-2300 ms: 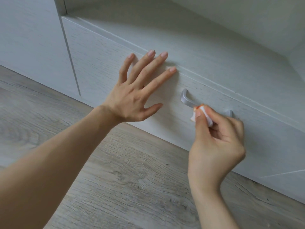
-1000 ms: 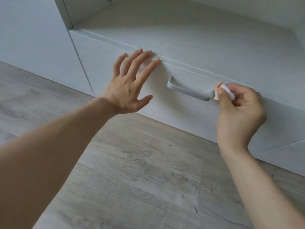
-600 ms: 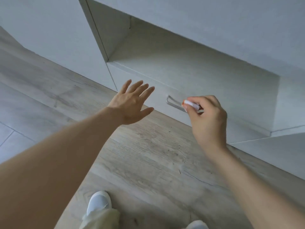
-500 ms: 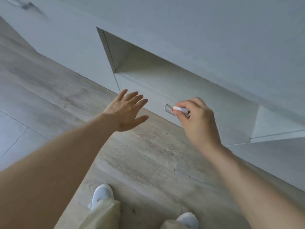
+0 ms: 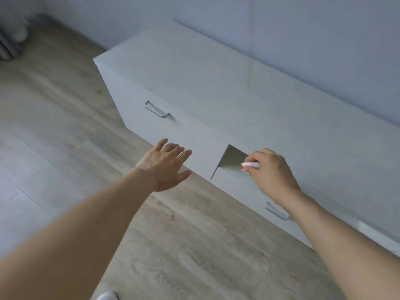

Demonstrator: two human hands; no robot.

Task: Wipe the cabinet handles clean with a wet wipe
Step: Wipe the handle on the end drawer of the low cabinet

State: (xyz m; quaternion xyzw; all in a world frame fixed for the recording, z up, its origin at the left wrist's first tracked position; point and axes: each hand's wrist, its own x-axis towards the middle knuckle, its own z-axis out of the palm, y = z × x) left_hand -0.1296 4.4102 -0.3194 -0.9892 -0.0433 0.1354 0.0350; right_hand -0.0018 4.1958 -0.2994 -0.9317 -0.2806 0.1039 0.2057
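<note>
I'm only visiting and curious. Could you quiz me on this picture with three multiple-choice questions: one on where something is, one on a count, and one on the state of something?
1. Where is the wet wipe?
A. On the floor
B. Pinched in the right hand
C. Hung on a hook

2. How many metal handles show on the front of the cabinet?
A. One
B. Four
C. Two

3. What is the left hand doing?
A. It is open with fingers spread, holding nothing
B. It is gripping a handle
C. It is clenched in a fist

Answers:
1 B: the small white roll sits between the thumb and fingertips.
2 C: there is a left handle, and a right handle partly behind the right forearm.
3 A: the fingers are straight, with nothing between them.
</note>
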